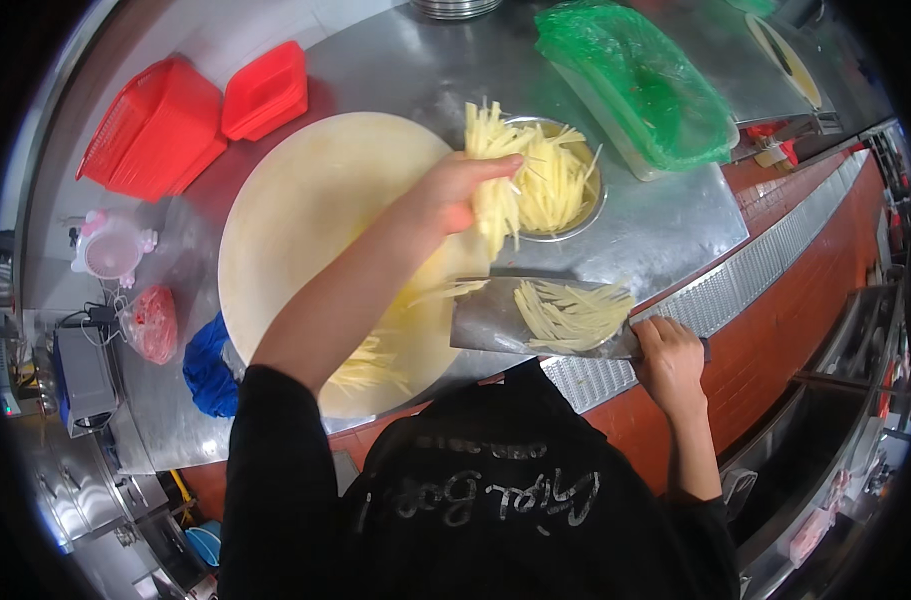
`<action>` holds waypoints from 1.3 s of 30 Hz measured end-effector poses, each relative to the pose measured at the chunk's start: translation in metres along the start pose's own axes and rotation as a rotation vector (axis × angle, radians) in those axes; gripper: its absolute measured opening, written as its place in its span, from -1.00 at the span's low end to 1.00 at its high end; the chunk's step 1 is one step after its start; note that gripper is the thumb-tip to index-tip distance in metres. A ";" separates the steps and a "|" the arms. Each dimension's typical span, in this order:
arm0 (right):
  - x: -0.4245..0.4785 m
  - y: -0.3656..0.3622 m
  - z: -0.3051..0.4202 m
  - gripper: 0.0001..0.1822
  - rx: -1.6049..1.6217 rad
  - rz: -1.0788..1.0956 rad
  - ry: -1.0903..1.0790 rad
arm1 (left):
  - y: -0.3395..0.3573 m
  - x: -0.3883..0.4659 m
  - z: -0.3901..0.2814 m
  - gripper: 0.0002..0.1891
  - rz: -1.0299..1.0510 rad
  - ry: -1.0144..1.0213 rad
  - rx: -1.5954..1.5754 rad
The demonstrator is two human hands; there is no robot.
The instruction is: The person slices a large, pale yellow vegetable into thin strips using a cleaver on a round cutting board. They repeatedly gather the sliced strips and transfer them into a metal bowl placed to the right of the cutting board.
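Note:
My left hand (466, 187) grips a bunch of pale yellow vegetable strips (493, 150), likely potato, beside a round metal bowl (602, 202). More cut strips (553, 184) are heaped in that bowl. In my right hand (667, 364) is the handle of a broad cleaver (485, 322), its blade held flat with a layer of strips (571, 315) lying on it. Under my left forearm is a round, pale cutting board (305, 187). Loose strips (369, 367) lie near the board's close edge, partly hidden by my arm.
Red plastic baskets (159, 127) and a smaller red container (266, 90) stand at the back left. A tub covered by a green plastic bag (643, 90) sits beyond the bowl. Left of the board are a blue bag (211, 367), a pink fan (112, 247) and a bagged red item (151, 322).

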State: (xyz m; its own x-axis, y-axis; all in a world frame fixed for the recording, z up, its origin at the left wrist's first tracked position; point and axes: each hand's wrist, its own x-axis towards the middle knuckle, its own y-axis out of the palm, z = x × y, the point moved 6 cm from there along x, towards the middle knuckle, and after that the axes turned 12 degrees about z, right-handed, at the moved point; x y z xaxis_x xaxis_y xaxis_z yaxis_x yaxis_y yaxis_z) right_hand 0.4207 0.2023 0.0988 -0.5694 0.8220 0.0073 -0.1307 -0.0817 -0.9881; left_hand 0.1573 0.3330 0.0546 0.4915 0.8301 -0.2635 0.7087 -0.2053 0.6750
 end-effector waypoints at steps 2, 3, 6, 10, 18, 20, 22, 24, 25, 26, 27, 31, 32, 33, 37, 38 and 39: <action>-0.012 -0.006 -0.016 -0.77 -0.015 -0.001 0.030 | 0.003 0.034 0.015 -0.68 -0.114 0.016 -0.051; -0.019 -0.008 -0.025 -0.77 -0.019 -0.002 0.048 | 0.007 0.044 0.019 -0.66 -0.194 0.013 -0.028; -0.033 -0.021 -0.045 -0.79 -0.028 -0.005 0.078 | -0.011 0.071 0.035 -0.65 -0.387 -0.046 0.029; -0.041 -0.028 -0.076 -0.77 -0.019 0.008 0.112 | -0.005 0.071 0.035 -0.68 -0.444 -0.023 -0.014; -0.019 -0.032 -0.111 -0.74 0.015 -0.031 0.034 | -0.029 0.061 0.024 -0.79 -0.659 -0.032 0.153; -0.015 -0.032 -0.116 -0.74 0.031 -0.017 0.027 | -0.033 0.054 0.019 -0.80 -0.579 -0.010 0.106; -0.012 -0.031 -0.120 -0.74 0.047 -0.018 0.016 | -0.040 0.034 0.006 -0.80 -0.383 0.009 0.059; -0.009 -0.029 -0.123 -0.73 0.058 -0.023 -0.006 | -0.042 -0.002 -0.004 -0.78 -0.072 0.024 0.001; -0.008 -0.029 -0.124 -0.73 0.042 -0.014 -0.007 | -0.030 -0.023 -0.011 -0.76 -0.257 0.037 0.102; -0.005 -0.030 -0.124 -0.72 0.037 -0.007 -0.021 | -0.011 -0.054 -0.020 -0.74 -0.458 0.051 0.206; -0.002 -0.032 -0.121 -0.71 0.034 0.004 -0.045 | -0.007 -0.080 -0.019 -0.73 -0.491 0.055 0.220; 0.027 -0.034 -0.097 -0.69 0.054 0.019 -0.192 | -0.033 -0.195 -0.004 -0.70 -0.724 0.069 0.301; 0.038 -0.037 -0.085 -0.69 0.038 0.048 -0.246 | -0.048 -0.224 0.009 -0.69 -0.798 0.075 0.323; 0.048 -0.036 -0.072 -0.68 0.017 0.070 -0.296 | -0.061 -0.252 0.025 -0.71 -0.905 0.055 0.373; 0.092 -0.035 -0.013 -0.83 0.019 0.010 -0.538 | -0.060 -0.290 0.066 -0.72 -1.035 0.203 0.250; 0.103 -0.032 0.003 -0.85 0.013 0.003 -0.591 | -0.065 -0.298 0.077 -0.70 -1.038 0.225 0.257; 0.113 -0.027 0.019 -0.87 0.008 -0.005 -0.635 | -0.070 -0.304 0.086 -0.68 -1.035 0.243 0.268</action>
State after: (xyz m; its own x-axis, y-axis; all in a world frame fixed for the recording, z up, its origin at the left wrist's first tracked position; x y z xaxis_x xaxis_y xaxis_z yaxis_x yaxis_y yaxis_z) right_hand 0.3447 0.2864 0.1295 -0.9390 0.3278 0.1040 -0.1391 -0.0855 -0.9866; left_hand 0.0020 0.0507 0.0280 -0.4975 0.7396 -0.4534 0.8221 0.5688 0.0256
